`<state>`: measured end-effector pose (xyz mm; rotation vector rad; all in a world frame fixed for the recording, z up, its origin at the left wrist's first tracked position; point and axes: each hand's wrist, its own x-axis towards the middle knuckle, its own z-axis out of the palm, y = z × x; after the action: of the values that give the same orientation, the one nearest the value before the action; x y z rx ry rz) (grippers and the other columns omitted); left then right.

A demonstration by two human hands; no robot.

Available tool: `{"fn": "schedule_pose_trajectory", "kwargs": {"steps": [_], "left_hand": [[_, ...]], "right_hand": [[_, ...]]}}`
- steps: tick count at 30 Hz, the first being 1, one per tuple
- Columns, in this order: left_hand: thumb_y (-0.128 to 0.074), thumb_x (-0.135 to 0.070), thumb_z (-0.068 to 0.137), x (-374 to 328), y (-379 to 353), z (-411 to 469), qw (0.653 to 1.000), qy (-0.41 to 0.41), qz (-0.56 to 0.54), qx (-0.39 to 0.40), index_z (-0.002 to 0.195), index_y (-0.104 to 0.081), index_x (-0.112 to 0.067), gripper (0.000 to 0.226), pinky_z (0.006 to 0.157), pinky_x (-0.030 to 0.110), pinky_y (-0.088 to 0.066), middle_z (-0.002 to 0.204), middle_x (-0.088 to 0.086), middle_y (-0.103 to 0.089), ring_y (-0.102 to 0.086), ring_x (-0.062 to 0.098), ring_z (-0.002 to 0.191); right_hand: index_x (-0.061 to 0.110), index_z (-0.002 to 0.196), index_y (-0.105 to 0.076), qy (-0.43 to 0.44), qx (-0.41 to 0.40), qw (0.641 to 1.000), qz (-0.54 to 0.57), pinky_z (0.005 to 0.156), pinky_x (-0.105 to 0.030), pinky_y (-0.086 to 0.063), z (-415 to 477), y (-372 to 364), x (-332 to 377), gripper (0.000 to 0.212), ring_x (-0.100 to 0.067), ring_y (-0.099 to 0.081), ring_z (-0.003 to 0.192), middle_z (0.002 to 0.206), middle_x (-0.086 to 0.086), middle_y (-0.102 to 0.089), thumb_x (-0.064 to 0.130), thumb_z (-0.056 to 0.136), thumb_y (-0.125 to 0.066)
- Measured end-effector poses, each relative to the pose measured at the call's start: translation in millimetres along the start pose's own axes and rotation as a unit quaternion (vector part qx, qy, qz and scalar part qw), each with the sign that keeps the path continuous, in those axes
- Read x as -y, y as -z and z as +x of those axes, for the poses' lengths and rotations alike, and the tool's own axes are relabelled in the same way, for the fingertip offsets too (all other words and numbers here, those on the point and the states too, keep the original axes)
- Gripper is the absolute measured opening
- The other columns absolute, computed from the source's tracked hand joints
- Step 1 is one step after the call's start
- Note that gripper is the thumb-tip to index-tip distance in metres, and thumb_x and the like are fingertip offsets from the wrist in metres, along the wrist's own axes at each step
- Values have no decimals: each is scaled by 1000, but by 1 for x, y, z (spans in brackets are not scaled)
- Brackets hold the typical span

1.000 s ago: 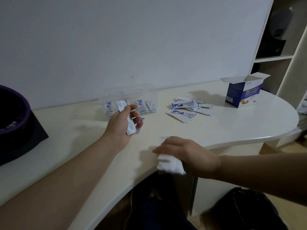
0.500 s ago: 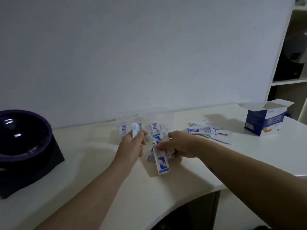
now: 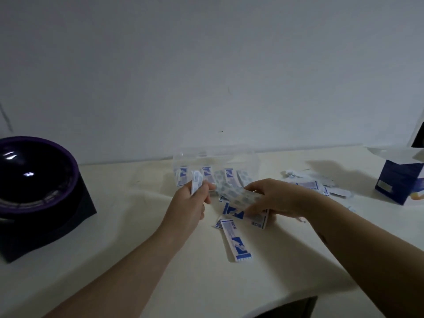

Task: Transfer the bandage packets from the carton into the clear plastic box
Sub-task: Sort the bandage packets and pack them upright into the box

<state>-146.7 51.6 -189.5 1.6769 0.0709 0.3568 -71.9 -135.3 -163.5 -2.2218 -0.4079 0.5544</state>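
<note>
just in front of the clear plastic box (image 3: 252,160), both hands hold bandage packets (image 3: 237,199).
left hand (image 3: 190,203) pinches one packet (image 3: 196,183) between thumb and curled fingers (image 3: 206,197); right hand (image 3: 275,198) grips a loose sheaf. more lie on the table (image 3: 137,226) near the carton (image 3: 397,180) and stand in the box. likely light, floppy, slick: best pinched at a short end.

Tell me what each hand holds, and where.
The left hand pinches one bandage packet by its lower end; the right hand grips a bunch of packets by their right ends.
</note>
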Motion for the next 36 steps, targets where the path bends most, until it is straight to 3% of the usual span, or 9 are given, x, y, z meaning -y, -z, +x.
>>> {"fn": "schedule_pose_trajectory", "kwargs": {"steps": [4,7,10,14,18,23,27,31,36], "left_hand": [[-45,-17,98,5,-1,2,1000,9,-2,-6,83,-64,-19,24,50,26,-31,64,-5,-50,-33,5,41],[-45,-14,97,8,-1,1,1000,16,-20,-15,81,-61,-12,23,50,26,-30,57,-8,-50,-33,6,43],[-45,-11,96,8,0,4,997,11,-61,-52,84,-61,-12,20,48,23,-29,60,-5,-47,-32,6,43],[-55,-16,93,5,1,9,991,-9,-88,-97,78,-59,-19,16,48,25,-28,59,-4,-42,-31,6,44],[-65,-28,87,3,-5,8,995,-19,-86,-47,86,-58,-20,11,45,18,-32,46,-15,-44,-37,1,40],[-68,-23,84,10,-10,8,993,14,-105,-58,93,-66,-18,11,45,23,-33,55,-5,-52,-40,5,42],[-70,-24,80,13,-3,10,989,36,-132,-59,91,-68,-20,12,48,23,-32,70,0,-62,-46,15,62],[-69,-15,80,12,-5,8,985,45,-156,-51,99,-66,-15,19,47,16,-39,77,-4,-70,-55,5,55],[-70,-12,79,14,-6,7,980,44,-187,-57,101,-65,-12,23,67,34,-45,77,1,-68,-50,13,63]], "right_hand": [[14,116,-62,12,22,1000,-10,86,-40,-56,11,0,2,39,-28,-67,94,105,-12,-68,21,80,-73],[13,111,-66,45,-5,999,-22,75,-29,-56,19,-4,3,32,-19,-66,78,92,-7,-69,26,82,-70],[15,97,-67,119,-65,991,18,62,-15,-50,23,-6,8,17,-10,-63,71,84,-4,-69,24,83,-70],[22,89,-66,219,-166,958,78,54,-16,-44,19,-16,11,4,-8,-57,61,75,-2,-67,25,87,-65],[20,97,-66,239,-95,946,198,57,-19,-50,9,-30,17,9,-11,-63,62,74,-2,-69,19,89,-61],[20,103,-68,246,-13,963,106,80,-37,-56,4,-42,19,19,-23,-70,84,90,-6,-72,30,90,-58],[7,108,-66,150,143,919,335,83,-35,-55,3,-37,18,33,-27,-67,90,101,-15,-70,27,97,-42],[5,102,-67,131,117,918,356,75,-28,-57,9,-38,12,24,-21,-67,83,96,-14,-70,14,97,-45],[4,96,-69,131,47,927,348,73,-33,-58,11,-39,11,13,-25,-68,79,90,-16,-72,8,89,-58]]}}
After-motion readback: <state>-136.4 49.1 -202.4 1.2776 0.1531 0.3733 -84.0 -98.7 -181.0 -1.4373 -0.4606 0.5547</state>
